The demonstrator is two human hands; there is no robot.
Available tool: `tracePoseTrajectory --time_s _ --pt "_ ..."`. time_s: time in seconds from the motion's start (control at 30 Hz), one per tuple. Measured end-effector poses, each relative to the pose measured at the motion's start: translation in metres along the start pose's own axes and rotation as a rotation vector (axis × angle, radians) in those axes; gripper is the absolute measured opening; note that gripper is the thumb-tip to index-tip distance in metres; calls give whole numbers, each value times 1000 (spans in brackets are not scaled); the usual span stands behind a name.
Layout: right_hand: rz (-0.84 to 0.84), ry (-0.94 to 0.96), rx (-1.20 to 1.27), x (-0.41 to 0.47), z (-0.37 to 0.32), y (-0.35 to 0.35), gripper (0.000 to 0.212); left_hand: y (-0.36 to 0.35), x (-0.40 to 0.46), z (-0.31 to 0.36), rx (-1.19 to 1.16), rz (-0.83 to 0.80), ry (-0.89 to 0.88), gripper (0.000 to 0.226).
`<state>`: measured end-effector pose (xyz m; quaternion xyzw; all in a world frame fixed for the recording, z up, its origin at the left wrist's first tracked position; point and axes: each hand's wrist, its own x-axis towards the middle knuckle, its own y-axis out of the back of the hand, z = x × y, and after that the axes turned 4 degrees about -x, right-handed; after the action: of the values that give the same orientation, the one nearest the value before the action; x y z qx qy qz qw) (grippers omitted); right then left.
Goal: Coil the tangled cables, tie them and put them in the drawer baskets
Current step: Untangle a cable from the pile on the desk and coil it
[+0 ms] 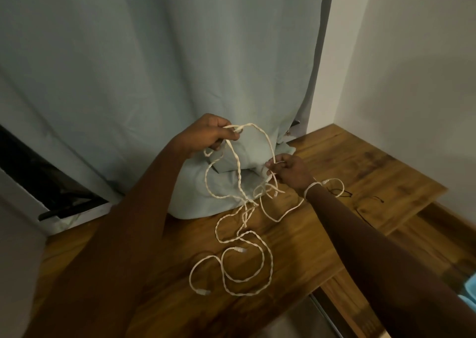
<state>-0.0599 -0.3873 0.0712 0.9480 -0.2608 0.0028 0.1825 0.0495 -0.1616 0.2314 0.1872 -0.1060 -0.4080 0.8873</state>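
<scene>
**Both hands pinch a tangled white cable above the wooden bench**

Nearest the camera, in the lower middle of the frame, loose loops of the white cable (247,265) lie on the wooden bench (334,234). Two pale connector ends show there: one (203,291) at the lower left of the loops, another (238,249) inside a loop just above. Parts of the cable are twisted together like a braid.

From these loops the strands rise toward the centre of the frame, where they knot together and lift off the bench. The right hand (291,171), right of centre, has its grip closed on strands of the cable, thumb and fingers pinched together. A turn of cable is wrapped around the right wrist, and a loop with a further connector end (325,182) sits just beyond it.

Higher and to the left, the left hand (208,136) holds its grip shut on the top of the cable, from which an arc runs down to the right hand.

To the right of the right wrist, thin dark ties (342,193) lie on the bench.

Behind the hands a grey-green curtain (154,67) fills the upper left and bunches on the bench's far edge. A pale wall (412,67) takes the upper right.
</scene>
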Motion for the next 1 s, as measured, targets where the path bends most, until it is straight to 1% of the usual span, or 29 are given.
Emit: tracePoseTrajectory --time_s 0.03,0.1,0.17,0.2,0.27,0.3,0.37,0.4,0.43,0.53,0.57,0.63,0.73,0.77,0.83,0.87,0.97,1.0 --pt "-17 28 -44 0 0 1 18 1 2 0 -21 8 -1 13" --pt "15 67 -90 0 1 5 17 3 2 2 -11 7 -1 13" --pt "38 51 -59 -4 2 9 16 3 1 4 10 -10 5 13" --pt "35 33 -17 -5 2 10 17 2 0 5 19 -21 10 12" --pt "-5 -33 151 -7 1 13 17 -1 0 4 35 -45 23 10" --pt "-50 -77 248 -9 -1 16 17 -2 1 3 42 -54 29 10" --pt "-163 -149 298 -13 -5 24 19 -3 2 0 39 -58 41 10" --pt "-189 -137 228 -15 -6 27 20 -3 3 0 32 -54 46 10" --pt "-168 -79 126 -16 -5 29 21 -3 4 0 28 -52 50 9" --pt "96 165 -281 -17 -3 33 26 -4 6 0 73 -61 46 12" --pt "158 219 -331 -17 0 33 28 -5 6 0 110 -63 45 13" --pt "209 238 -291 -19 1 33 28 -8 6 1 181 -74 50 12" --pt "272 233 -201 -19 0 39 20 -12 7 -1 259 -94 74 18" --pt "253 214 -134 -19 -1 42 23 -13 8 -2 276 -102 82 21" --pt "171 154 -33 -19 -3 49 37 -14 11 -4 286 -109 92 26" --pt "148 123 -43 -18 -2 52 36 -14 12 -6 281 -106 95 28" --pt "133 164 -183 -12 9 59 14 -13 16 -9 263 -89 87 32" --pt "129 155 -202 -11 11 59 12 -13 17 -10 259 -85 76 34"
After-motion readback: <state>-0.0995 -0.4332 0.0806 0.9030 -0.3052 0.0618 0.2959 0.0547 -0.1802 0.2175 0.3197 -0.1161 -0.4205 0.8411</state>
